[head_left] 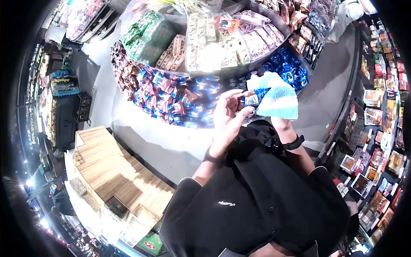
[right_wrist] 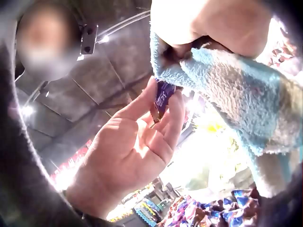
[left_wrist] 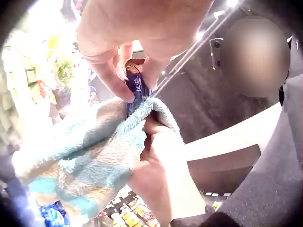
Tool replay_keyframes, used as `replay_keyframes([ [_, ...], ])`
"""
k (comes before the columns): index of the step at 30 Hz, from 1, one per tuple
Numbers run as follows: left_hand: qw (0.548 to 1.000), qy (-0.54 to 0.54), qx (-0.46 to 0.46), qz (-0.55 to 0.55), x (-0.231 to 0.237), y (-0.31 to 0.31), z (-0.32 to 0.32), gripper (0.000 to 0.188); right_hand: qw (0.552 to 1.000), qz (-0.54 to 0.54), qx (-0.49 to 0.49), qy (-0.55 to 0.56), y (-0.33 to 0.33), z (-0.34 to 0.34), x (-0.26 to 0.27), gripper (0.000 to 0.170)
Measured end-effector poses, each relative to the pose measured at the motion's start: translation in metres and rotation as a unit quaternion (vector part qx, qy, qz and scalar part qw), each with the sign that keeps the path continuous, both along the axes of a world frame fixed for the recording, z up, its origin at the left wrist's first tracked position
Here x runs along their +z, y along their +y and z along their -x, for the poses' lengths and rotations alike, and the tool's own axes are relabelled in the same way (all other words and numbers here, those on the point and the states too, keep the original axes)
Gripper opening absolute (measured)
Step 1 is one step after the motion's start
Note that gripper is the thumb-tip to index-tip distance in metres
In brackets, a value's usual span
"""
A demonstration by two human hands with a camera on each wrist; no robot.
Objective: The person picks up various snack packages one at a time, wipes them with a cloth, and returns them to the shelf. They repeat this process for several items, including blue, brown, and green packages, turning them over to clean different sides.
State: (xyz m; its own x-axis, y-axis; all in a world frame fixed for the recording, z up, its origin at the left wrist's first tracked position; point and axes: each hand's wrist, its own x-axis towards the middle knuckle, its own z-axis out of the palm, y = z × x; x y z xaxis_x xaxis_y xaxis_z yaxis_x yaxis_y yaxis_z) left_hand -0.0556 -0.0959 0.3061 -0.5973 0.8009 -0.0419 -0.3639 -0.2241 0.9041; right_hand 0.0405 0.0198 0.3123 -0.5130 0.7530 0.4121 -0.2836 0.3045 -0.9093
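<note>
Between thumb and fingers, my left hand (head_left: 227, 122) pinches a small wrapped snack packet (head_left: 251, 100), dark blue with white print and a brown end. The left wrist view shows the packet (left_wrist: 135, 85) upright, its lower end against a light blue, white-striped towel (left_wrist: 94, 156). My right hand (left_wrist: 163, 168) grips that towel, its fingers mostly hidden in the folds. In the right wrist view the left hand (right_wrist: 132, 146) holds the packet (right_wrist: 164, 97) right at the towel's edge, close below the right hand (right_wrist: 213, 23).
A round tiered display (head_left: 205, 75) of wrapped snacks stands just beyond the hands, with blue packets (head_left: 287, 68) at its right. A wood-topped counter (head_left: 111, 165) is at left. Shelves of packaged goods (head_left: 376, 128) line the right side.
</note>
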Motion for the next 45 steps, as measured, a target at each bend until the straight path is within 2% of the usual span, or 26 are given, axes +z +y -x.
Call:
replay_keyframes([
  [5,1.000,-0.005,-0.003,0.005,-0.005,-0.006,0.007,0.031,0.994,-0.106,0.011,-0.034,0.009,-0.008,0.000,0.037],
  [7,1.000,-0.003,0.001,0.029,-0.015,-0.012,0.011,0.029,0.999,-0.038,0.008,-0.021,0.010,-0.017,-0.010,0.039],
  [9,0.995,-0.086,0.024,-0.045,-0.021,-0.008,0.013,0.024,0.989,0.144,-0.006,0.008,0.004,-0.032,-0.031,0.041],
  [10,0.990,-0.127,-0.026,-0.050,-0.025,-0.011,0.016,0.029,0.959,0.269,0.058,0.072,0.004,-0.039,-0.033,0.044],
  [12,0.982,-0.158,-0.101,-0.031,-0.018,-0.012,0.014,0.041,0.934,0.331,0.121,0.065,0.001,-0.048,-0.036,0.044],
  [13,0.981,-0.146,-0.127,-0.007,-0.011,-0.006,0.010,0.049,0.951,0.275,0.140,0.020,0.000,-0.052,-0.037,0.044],
  [14,0.990,-0.052,-0.130,-0.006,-0.021,-0.001,0.006,0.055,0.967,0.204,0.152,-0.030,-0.002,-0.053,-0.037,0.045],
  [17,0.991,-0.105,-0.068,-0.049,-0.020,0.006,-0.007,0.050,0.982,0.038,0.156,-0.100,0.000,-0.051,-0.039,0.045],
  [21,0.991,0.056,-0.099,0.073,-0.031,0.006,-0.007,0.032,0.981,-0.094,0.150,-0.084,0.008,-0.052,-0.055,0.047],
  [23,0.985,0.070,-0.122,0.100,-0.028,0.005,-0.013,0.036,0.986,0.015,0.163,-0.039,0.003,-0.055,-0.073,0.052],
  [25,0.983,0.064,-0.143,0.093,-0.027,0.001,-0.020,0.050,0.952,0.240,0.190,0.014,-0.004,-0.056,-0.079,0.054],
  [26,0.985,0.051,-0.146,0.073,-0.027,-0.001,-0.024,0.059,0.970,0.190,0.151,-0.017,-0.003,-0.055,-0.080,0.046],
  [27,0.985,0.039,-0.145,0.089,-0.024,0.000,-0.026,0.062,0.985,0.049,0.133,-0.096,0.009,-0.064,-0.092,0.034],
  [29,0.985,-0.056,-0.095,0.136,-0.027,-0.003,-0.028,0.061,0.986,-0.026,0.151,-0.066,0.014,-0.058,-0.074,0.025],
  [31,0.972,-0.182,-0.071,0.128,-0.036,-0.010,-0.020,0.068,0.987,-0.054,0.091,-0.117,0.013,-0.055,-0.072,0.022],
  [33,0.976,-0.178,-0.047,0.119,-0.051,-0.024,-0.008,0.062,0.980,-0.103,0.076,-0.154,0.025,-0.068,-0.088,0.020],
  [34,0.977,-0.174,-0.004,0.126,-0.049,-0.031,-0.001,0.048,0.988,-0.028,0.068,-0.137,0.029,-0.072,-0.092,0.019],
  [35,0.982,-0.097,-0.027,0.157,-0.060,-0.041,0.016,0.035,0.990,0.048,0.059,-0.120,0.034,-0.078,-0.095,0.019],
  [36,0.981,-0.084,-0.009,0.175,-0.079,-0.052,0.029,0.032,0.993,-0.013,0.040,-0.109,0.043,-0.086,-0.106,0.020],
  [37,0.979,-0.070,0.009,0.192,-0.102,-0.064,0.041,0.029,0.994,0.069,0.042,-0.078,0.046,-0.095,-0.114,0.026],
  [39,0.950,0.074,0.076,0.292,-0.149,-0.083,0.061,0.033,0.973,0.226,0.040,0.019,0.048,-0.109,-0.122,0.042],
  [40,0.936,0.121,0.079,0.322,-0.170,-0.093,0.071,0.038,0.951,0.292,0.081,0.060,0.053,-0.118,-0.123,0.051],
  [41,0.917,0.215,0.141,0.306,-0.185,-0.096,0.075,0.041,0.922,0.355,0.120,0.100,0.056,-0.125,-0.121,0.060],
  [42,0.911,0.222,0.178,0.299,-0.203,-0.098,0.078,0.037,0.927,0.357,0.096,0.064,0.052,-0.123,-0.105,0.058],
  [44,0.891,0.238,0.203,0.329,-0.217,-0.096,0.082,0.037,0.969,0.206,0.045,-0.130,0.050,-0.145,-0.114,0.058],
  [45,0.877,0.243,0.192,0.368,-0.217,-0.096,0.080,0.040,0.966,0.125,0.020,-0.226,0.049,-0.166,-0.123,0.058],
])
